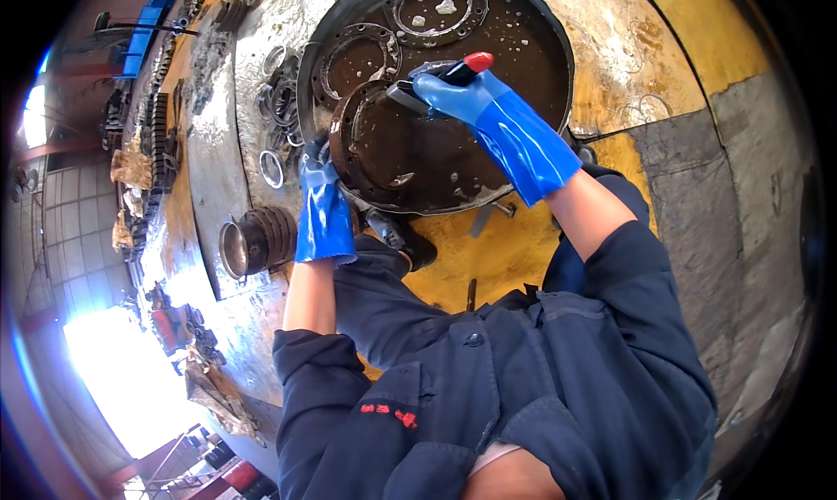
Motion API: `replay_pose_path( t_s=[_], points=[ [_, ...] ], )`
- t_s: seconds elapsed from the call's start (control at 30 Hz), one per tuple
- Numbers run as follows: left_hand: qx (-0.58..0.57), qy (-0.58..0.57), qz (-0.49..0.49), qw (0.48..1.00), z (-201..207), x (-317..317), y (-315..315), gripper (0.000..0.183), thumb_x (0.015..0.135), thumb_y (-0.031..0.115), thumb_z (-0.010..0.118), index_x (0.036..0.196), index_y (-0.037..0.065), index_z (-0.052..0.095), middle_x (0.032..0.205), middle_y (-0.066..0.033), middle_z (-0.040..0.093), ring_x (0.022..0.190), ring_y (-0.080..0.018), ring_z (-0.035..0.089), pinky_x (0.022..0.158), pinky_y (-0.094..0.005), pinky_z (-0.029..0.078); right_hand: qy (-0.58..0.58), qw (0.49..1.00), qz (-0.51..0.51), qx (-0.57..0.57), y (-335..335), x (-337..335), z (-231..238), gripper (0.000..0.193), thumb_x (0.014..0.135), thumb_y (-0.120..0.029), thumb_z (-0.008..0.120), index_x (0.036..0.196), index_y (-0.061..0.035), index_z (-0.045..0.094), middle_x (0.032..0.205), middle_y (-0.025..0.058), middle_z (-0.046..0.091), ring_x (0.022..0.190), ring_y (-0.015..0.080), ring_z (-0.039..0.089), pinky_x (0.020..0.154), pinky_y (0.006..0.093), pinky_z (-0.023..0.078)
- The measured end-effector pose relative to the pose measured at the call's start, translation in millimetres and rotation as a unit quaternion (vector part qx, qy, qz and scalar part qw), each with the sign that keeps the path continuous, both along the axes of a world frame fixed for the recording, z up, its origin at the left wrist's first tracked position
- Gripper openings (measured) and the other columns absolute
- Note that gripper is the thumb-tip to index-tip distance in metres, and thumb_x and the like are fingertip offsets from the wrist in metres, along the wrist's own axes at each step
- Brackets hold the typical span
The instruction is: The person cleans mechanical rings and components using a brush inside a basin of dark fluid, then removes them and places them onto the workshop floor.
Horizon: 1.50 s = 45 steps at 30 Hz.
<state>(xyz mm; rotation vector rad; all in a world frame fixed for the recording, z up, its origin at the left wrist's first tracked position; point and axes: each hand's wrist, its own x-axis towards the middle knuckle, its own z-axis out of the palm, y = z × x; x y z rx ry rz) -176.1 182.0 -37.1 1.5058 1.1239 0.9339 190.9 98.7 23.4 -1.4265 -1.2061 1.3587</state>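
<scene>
Both my hands wear long blue rubber gloves. A round metal pan point(567, 73) of dark brown liquid lies in front of me. My left hand point(320, 173) is at the pan's left rim, closed on the edge of a dark flanged ring point(346, 142) with bolt holes; its fingertips are partly hidden. Over the pan, my right hand point(458, 95) grips a tool with a black handle, red butt end point(478, 61) and flat grey head point(406, 97). The head is close to the ring's upper edge; contact cannot be made out. Two more flanged rings point(357, 31) point(478, 12) sit in the liquid.
Left of the pan are several loose thin rings point(272, 169) and a ribbed metal cylinder point(247, 249) on the metal surface. More machine parts point(161, 134) line the far left. A bolt point(504, 208) lies below the pan on yellow flooring, beside my shoe point(418, 249).
</scene>
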Motion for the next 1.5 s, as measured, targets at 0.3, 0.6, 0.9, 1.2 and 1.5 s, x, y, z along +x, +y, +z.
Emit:
replay_pose_path(
  t_s=[0.3, 0.6, 0.9, 1.2, 1.5],
  points=[
    [-0.294, -0.262, 0.075, 0.916, 61, 83, -43, 0.064, 0.112, 0.054, 0.045, 0.151, 0.004, 0.054, 0.139, -0.0187, 0.067, 0.120, -0.0359, 0.067, 0.103, -0.0500, 0.057, -0.072, 0.926, 0.065, 0.365, -55, -53, 25, 0.025, 0.094, -0.016, 0.077, 0.118, -0.0086, 0.078, 0.106, 0.0123, 0.079, 0.102, 0.0254, 0.077, 0.090, 0.0368, 0.062],
    [-0.253, -0.234, 0.047, 0.938, 69, 82, -47, 0.066, 0.112, 0.055, 0.042, 0.152, 0.003, 0.054, 0.139, -0.0181, 0.067, 0.122, -0.0344, 0.067, 0.107, -0.0483, 0.054, -0.126, 0.899, -0.004, 0.419, -8, -89, 33, 0.024, 0.091, -0.011, 0.082, 0.114, -0.0072, 0.079, 0.107, 0.0116, 0.080, 0.096, 0.0227, 0.079, 0.088, 0.0357, 0.064],
    [-0.242, -0.244, 0.053, 0.938, 61, 68, -56, 0.070, 0.111, 0.058, 0.042, 0.151, 0.002, 0.056, 0.138, -0.0192, 0.068, 0.122, -0.0350, 0.067, 0.108, -0.0483, 0.054, -0.156, 0.971, -0.180, -0.028, 48, -43, 4, 0.034, 0.093, -0.037, 0.069, 0.099, -0.0047, 0.079, 0.088, 0.0098, 0.079, 0.085, 0.0200, 0.076, 0.078, 0.0353, 0.059],
    [-0.222, -0.259, 0.022, 0.940, 60, 78, -41, 0.073, 0.111, 0.061, 0.041, 0.150, 0.002, 0.057, 0.136, -0.0203, 0.069, 0.121, -0.0356, 0.068, 0.109, -0.0483, 0.053, -0.177, 0.966, -0.177, -0.062, -3, -21, -51, 0.041, 0.091, -0.046, 0.065, 0.095, -0.0069, 0.078, 0.080, 0.0048, 0.074, 0.075, 0.0162, 0.069, 0.073, 0.0363, 0.055],
    [-0.203, -0.252, 0.018, 0.946, 59, 75, -29, 0.077, 0.110, 0.064, 0.041, 0.149, 0.001, 0.059, 0.135, -0.0214, 0.070, 0.121, -0.0362, 0.068, 0.109, -0.0482, 0.052, 0.016, 0.981, -0.083, 0.177, -17, -81, 29, 0.016, 0.101, -0.017, 0.062, 0.105, -0.0060, 0.073, 0.084, 0.0016, 0.068, 0.075, 0.0094, 0.061, 0.072, 0.0306, 0.053]
  ],
)
